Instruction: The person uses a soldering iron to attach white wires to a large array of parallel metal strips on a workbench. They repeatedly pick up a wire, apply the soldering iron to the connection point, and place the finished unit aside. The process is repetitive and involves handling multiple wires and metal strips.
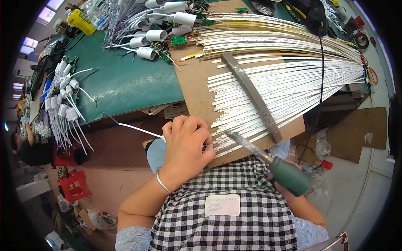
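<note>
My left hand is closed at the near edge of a brown board, gripping the end of a thin white wire that runs off to the left. My right hand holds a soldering iron with a green handle; its metal tip points at the near ends of several long white LED strips fanned across the board. A dark flat bar lies across the strips, pinning them. The wire's end under my fingers is hidden.
A green mat covers the table behind the board. White cylindrical lamp caps with wires pile at the back; more hang at the left edge. A yellow bottle stands far left. A black cable crosses the strips.
</note>
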Motion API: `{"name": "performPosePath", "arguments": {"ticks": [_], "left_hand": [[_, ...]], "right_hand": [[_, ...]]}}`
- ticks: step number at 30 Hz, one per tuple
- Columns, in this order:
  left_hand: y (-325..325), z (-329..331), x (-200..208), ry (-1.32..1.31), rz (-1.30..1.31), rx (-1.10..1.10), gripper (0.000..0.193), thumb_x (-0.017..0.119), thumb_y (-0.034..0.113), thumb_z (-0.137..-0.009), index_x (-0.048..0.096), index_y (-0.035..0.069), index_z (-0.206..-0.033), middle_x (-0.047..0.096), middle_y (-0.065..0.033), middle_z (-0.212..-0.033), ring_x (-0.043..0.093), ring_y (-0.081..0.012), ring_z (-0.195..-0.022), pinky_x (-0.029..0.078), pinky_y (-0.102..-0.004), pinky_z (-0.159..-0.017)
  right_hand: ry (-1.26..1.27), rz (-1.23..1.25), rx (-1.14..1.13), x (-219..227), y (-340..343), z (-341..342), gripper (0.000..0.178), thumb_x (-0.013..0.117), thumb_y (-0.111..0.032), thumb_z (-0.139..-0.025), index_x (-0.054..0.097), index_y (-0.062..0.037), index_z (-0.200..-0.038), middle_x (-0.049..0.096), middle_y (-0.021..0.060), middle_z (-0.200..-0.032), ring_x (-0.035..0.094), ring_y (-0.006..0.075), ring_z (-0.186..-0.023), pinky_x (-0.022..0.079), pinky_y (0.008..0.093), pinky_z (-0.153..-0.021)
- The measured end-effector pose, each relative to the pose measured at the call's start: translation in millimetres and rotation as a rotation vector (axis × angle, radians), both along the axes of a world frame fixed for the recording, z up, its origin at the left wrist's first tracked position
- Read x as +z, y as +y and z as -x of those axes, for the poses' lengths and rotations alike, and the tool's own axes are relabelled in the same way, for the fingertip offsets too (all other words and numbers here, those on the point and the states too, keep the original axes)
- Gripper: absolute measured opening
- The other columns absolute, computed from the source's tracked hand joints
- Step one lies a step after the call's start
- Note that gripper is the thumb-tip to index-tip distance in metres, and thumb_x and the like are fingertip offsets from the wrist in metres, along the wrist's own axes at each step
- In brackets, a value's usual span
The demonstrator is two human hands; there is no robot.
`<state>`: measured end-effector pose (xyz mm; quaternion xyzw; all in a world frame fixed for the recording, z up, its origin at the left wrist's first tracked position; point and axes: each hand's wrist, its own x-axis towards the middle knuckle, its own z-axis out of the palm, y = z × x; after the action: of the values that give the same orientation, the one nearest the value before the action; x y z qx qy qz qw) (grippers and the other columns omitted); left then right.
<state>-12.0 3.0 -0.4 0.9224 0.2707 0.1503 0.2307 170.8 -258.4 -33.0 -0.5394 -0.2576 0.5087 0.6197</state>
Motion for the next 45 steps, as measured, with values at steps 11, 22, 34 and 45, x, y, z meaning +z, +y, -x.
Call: {"name": "performPosePath", "arguments": {"ticks": [11,22,34,45], "left_hand": [[-1.2,-1.0,1.9,0.019,-0.022,0.004,0.012,0.068,0.008,-0.06,0.058,0.013,-0.067,0.055,-0.0011,-0.099,0.048,-0.0273,-0.105,0.03,-0.0432,-0.092],[-1.7,0.1,1.2,0.02,-0.035,0.004,0.013,0.068,0.008,-0.06,0.058,0.013,-0.068,0.056,-0.0012,-0.099,0.048,-0.0269,-0.105,0.03,-0.0428,-0.093],[-1.1,0.3,2.0,0.008,-0.037,0.002,0.014,0.069,0.008,-0.061,0.059,0.012,-0.07,0.057,-0.0005,-0.1,0.049,-0.026,-0.104,0.03,-0.0421,-0.092],[0.3,1.6,5.6,-0.058,-0.133,0.047,0.016,0.071,0.005,-0.061,0.059,0.013,-0.07,0.06,0.0,-0.102,0.051,-0.0257,-0.105,0.03,-0.0427,-0.091]], "right_hand": [[-0.463,0.095,-0.108,12.3,8.5,-1.6,0.044,0.066,-0.032,-0.091,0.06,0.0065,-0.111,0.068,0.0075,-0.086,0.066,0.0136,-0.076,0.053,0.0271,-0.072],[-0.39,0.067,-0.159,7.5,13.4,1.5,0.039,0.067,-0.034,-0.09,0.062,0.0034,-0.099,0.067,0.008,-0.08,0.065,0.0162,-0.072,0.052,0.0298,-0.07],[-0.433,0.072,-0.134,3.1,11.0,-1.3,0.034,0.067,-0.032,-0.09,0.064,0.0013,-0.098,0.067,0.0068,-0.08,0.066,0.0166,-0.074,0.053,0.03,-0.071],[-0.427,0.109,-0.176,11.3,17.5,0.8,0.037,0.066,-0.036,-0.091,0.065,0.001,-0.092,0.068,0.0072,-0.077,0.066,0.0166,-0.074,0.053,0.0306,-0.072]]}}
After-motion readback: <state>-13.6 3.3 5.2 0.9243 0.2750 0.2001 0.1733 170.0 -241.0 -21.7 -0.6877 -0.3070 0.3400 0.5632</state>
